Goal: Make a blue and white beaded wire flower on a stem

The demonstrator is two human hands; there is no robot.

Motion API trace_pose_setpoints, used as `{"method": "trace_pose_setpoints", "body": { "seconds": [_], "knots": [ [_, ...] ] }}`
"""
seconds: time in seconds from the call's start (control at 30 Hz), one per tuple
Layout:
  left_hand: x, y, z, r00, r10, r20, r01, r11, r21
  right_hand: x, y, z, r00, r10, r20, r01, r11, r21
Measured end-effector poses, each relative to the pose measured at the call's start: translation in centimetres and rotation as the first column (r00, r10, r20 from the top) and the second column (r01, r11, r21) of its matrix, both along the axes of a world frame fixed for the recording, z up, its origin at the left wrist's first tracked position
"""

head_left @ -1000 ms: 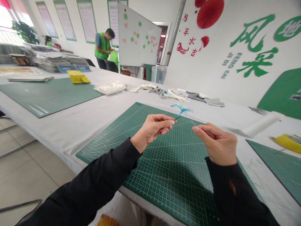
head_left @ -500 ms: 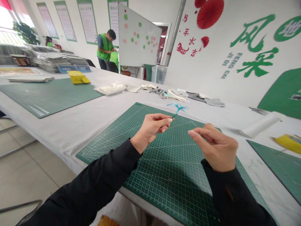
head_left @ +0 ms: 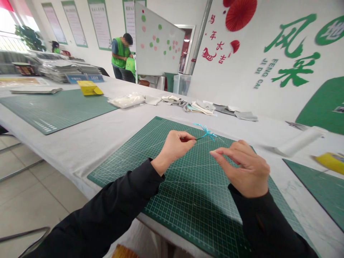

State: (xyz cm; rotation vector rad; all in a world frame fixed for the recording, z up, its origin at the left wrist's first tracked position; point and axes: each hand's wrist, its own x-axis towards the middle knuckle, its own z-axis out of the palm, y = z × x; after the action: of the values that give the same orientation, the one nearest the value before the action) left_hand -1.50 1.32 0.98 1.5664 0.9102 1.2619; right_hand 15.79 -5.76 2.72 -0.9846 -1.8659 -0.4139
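My left hand [head_left: 178, 145] pinches the thin green stem of a small blue artificial flower [head_left: 206, 132] between thumb and forefinger. The flower's narrow blue petals and pale tips point up and to the right. To the right of it, my right hand [head_left: 243, 166] is closed, with thumb and forefinger tips pressed together. Whether something fine, such as a thread, lies in that pinch is too small to make out. Both hands are above a green cutting mat [head_left: 185, 200] with a white grid.
Fabric scraps [head_left: 200, 107] and a plastic-wrapped packet [head_left: 127, 101] lie along the table's far side. A yellow packet [head_left: 90, 88] sits on another mat [head_left: 56, 111] at left. A white roll [head_left: 301, 141] lies at right. A person in a green vest [head_left: 120, 55] stands beyond the table.
The flower has tipped from nearly upright toward the right, as my left hand turned with it. My right hand has moved slightly left, its fingertips still together.
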Motion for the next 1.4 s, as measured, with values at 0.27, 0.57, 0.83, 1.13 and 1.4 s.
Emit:
{"method": "trace_pose_setpoints", "body": {
  "seconds": [0.27, 0.57, 0.83, 1.13, 1.4],
  "knots": [
    [-0.1, -0.5, -0.8, 0.815, 0.219, -0.536, 0.063, 0.886, 0.459, 0.5, 0.2, 0.0, 0.916, -0.149, 0.372, 0.074, 0.976, 0.206],
    [-0.4, -1.2, -0.2, 0.700, -0.132, -0.702, 0.519, 0.769, 0.373, 1.4, 0.9, -0.2, 0.972, -0.043, 0.231, 0.042, 0.999, 0.009],
    [-1.4, -0.8, 1.0, 0.647, -0.693, -0.319, 0.743, 0.667, 0.056, 3.5, 1.3, -0.4, 0.968, -0.017, -0.249, -0.116, 0.854, -0.508],
    [-1.6, -0.8, 1.0, 0.636, -0.767, -0.080, 0.765, 0.641, -0.065, 2.9, 1.2, -0.5, 0.933, -0.053, -0.357, -0.169, 0.810, -0.561],
    [-1.5, -0.6, 0.8, 0.734, -0.660, 0.159, 0.673, 0.739, -0.035, 2.8, 1.2, -0.6, 0.896, -0.126, -0.425, -0.133, 0.838, -0.529]
  ]
}}
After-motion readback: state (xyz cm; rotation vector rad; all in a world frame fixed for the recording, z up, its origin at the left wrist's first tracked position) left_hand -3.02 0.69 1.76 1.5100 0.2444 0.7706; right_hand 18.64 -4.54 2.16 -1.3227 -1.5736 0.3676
